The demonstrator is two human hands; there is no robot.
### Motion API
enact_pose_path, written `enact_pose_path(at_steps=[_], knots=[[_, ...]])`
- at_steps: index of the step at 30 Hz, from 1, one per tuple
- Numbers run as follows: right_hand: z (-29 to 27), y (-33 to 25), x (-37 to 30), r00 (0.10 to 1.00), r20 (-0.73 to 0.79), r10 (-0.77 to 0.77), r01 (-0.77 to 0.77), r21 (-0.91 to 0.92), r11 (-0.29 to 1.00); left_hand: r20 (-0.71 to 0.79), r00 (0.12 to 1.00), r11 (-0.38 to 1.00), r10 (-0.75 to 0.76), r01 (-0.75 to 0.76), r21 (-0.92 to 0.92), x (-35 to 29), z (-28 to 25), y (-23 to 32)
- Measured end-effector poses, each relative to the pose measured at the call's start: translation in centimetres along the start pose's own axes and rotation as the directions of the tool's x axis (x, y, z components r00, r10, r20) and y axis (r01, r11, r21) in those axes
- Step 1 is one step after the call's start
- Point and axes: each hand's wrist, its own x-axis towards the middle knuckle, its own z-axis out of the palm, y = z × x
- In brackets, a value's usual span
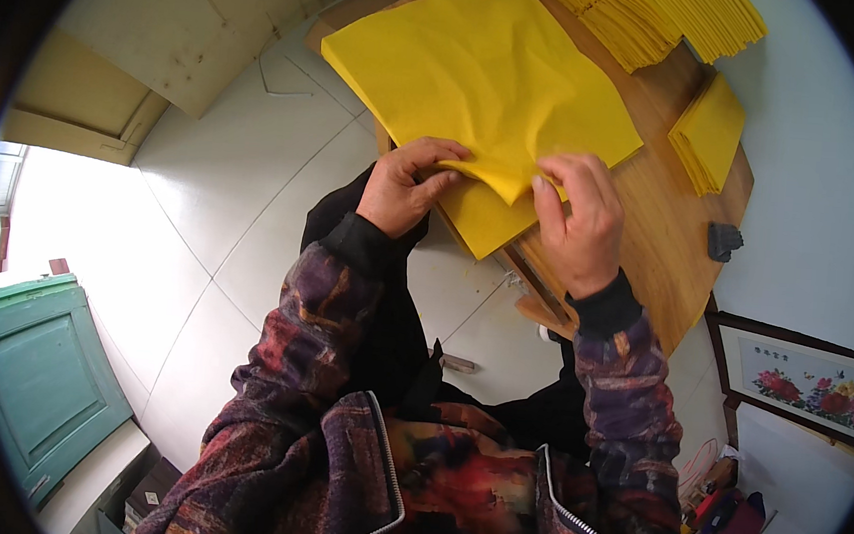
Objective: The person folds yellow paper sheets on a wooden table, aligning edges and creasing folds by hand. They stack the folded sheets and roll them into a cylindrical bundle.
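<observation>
A large yellow fabric sheet (pixel 463 64) lies over the near part of a wooden table (pixel 664 256), wrinkled through its middle. My left hand (pixel 405 183) pinches its near edge between thumb and fingers. With thumb and fingertips together, my right hand (pixel 582 214) grips the same edge a little further right. Between the hands the cloth is drawn up into a puckered fold. Below that fold, a yellow corner hangs past the table's near edge; whether it belongs to the same sheet I cannot tell.
Stacks of folded yellow cloth (pixel 657 19) fill the table's far right. A smaller folded yellow pile (pixel 708 134) and a dark grey block (pixel 723 242) sit along the right edge. A framed flower picture (pixel 799 382) leans at right. A green cabinet (pixel 52 378) stands at left.
</observation>
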Motion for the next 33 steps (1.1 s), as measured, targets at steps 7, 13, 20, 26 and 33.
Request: enact_pose_path(at_steps=[7, 13, 20, 26, 33], knots=[[0.6, -0.9, -5.3, 0.934, 0.339, -0.118, 0.164, -0.111, 0.980, -0.030, 0.996, 0.988, -0.081, 0.077, -0.133, 0.0, 0.0, -0.8], [1.0, 0.5, -5.2, 0.904, 0.383, -0.191, 0.256, -0.125, 0.959, -0.039, 0.997, 0.995, -0.067, 0.064, -0.080, 0.0, -0.1, -0.3], [1.1, 0.5, -4.4, 0.907, 0.343, -0.245, 0.292, -0.090, 0.952, -0.035, 0.999, 0.998, -0.038, 0.037, -0.041, 0.0, -0.1, 0.1], [0.6, 0.5, -3.7, 0.898, 0.417, -0.137, 0.124, 0.058, 0.991, 0.022, 0.999, 0.999, -0.036, 0.036, -0.002, 0.0, -0.4, 0.5], [0.6, 1.0, -2.1, 0.879, 0.477, 0.006, -0.120, 0.209, 0.970, -0.004, 1.000, 0.999, -0.027, 0.027, -0.039, 0.0, -0.2, 0.3]])
